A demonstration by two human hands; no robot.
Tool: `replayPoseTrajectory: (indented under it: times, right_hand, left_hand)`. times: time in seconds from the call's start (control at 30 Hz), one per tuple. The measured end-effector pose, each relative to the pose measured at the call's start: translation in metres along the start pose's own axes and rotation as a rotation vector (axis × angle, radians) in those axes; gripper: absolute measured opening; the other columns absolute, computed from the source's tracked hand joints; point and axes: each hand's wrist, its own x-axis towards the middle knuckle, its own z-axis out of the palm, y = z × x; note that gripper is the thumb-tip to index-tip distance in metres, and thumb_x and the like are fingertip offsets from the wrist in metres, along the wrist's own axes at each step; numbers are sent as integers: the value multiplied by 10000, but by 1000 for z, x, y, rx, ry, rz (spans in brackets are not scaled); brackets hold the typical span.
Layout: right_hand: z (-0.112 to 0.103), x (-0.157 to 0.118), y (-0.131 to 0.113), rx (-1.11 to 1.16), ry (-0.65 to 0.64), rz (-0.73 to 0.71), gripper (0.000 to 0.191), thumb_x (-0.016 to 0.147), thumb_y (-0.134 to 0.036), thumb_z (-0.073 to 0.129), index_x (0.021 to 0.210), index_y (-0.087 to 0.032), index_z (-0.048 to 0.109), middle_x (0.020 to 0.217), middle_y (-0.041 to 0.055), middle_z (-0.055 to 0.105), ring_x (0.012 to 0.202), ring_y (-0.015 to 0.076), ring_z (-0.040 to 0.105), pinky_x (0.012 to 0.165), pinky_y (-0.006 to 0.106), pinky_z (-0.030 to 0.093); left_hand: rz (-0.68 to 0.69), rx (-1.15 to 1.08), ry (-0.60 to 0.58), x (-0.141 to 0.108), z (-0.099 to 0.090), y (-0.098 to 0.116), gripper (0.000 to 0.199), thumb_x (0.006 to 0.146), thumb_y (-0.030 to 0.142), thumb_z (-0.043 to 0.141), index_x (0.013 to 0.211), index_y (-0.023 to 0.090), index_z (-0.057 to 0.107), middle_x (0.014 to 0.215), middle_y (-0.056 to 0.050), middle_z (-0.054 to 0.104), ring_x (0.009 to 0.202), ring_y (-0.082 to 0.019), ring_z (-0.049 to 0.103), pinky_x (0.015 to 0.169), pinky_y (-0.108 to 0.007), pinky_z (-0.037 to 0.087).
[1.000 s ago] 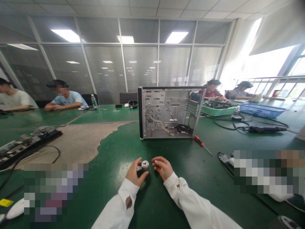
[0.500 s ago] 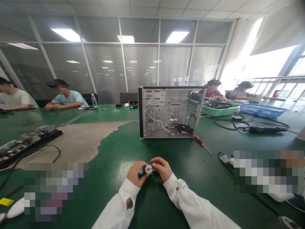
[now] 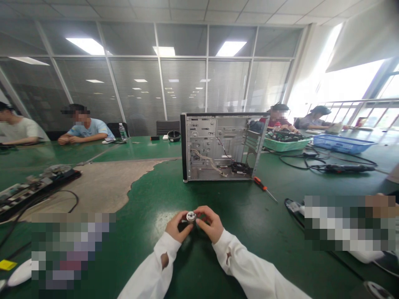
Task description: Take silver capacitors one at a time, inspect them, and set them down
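A small round metal part (image 3: 191, 216) is between my two hands, over the green table (image 3: 149, 232). My left hand (image 3: 178, 226) grips it from the left between thumb and fingers. From the right, my right hand (image 3: 211, 223) has its thumb and fingertips closed on its edge. Beyond my hands stands an open computer case (image 3: 224, 145), upright, with loose cables and a black fan inside. An orange and black screwdriver (image 3: 264, 189) lies at the case's lower right corner.
At the right are a green basket (image 3: 288, 144) of parts, a blue basket (image 3: 343, 143) and black cables. A board with components (image 3: 37, 187) lies at the left. Several people sit round the far side. A water bottle (image 3: 122, 131) stands at the back left.
The metal part has moved slightly left and up, its round face now turned more upward. My right hand has closed in on it and touches its edge.
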Motion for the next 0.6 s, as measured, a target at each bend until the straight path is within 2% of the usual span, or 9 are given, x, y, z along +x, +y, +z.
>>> replayPoseTrajectory:
  times: [0.23, 0.43, 0.6]
  right_hand:
    - [0, 2, -4, -89, -1, -50, 192, 636, -168, 541, 814, -213, 595, 855, 41, 524, 744, 147, 505, 565, 232, 404]
    - [-1, 5, -11, -128, -31, -88, 112, 629, -153, 550, 714, -201, 604, 850, 47, 530, 778, 155, 507, 598, 245, 409]
    - [-2, 6, -17, -159, -51, -128, 106, 643, -152, 536, 710, -210, 595, 842, 42, 537, 770, 148, 504, 611, 251, 407]
  left_hand:
    - [64, 34, -99, -1, -2, 7, 328, 592, 220, 564, 916, 190, 517, 859, -32, 600, 796, -170, 551, 727, -293, 435]
    - [66, 58, -96, -2, -2, 8, 372, 572, 269, 596, 924, 180, 516, 872, -41, 601, 800, -179, 554, 730, -297, 430]
    - [53, 63, -112, -1, -1, 8, 339, 583, 242, 585, 911, 194, 513, 847, -26, 605, 778, -169, 556, 721, -295, 429]
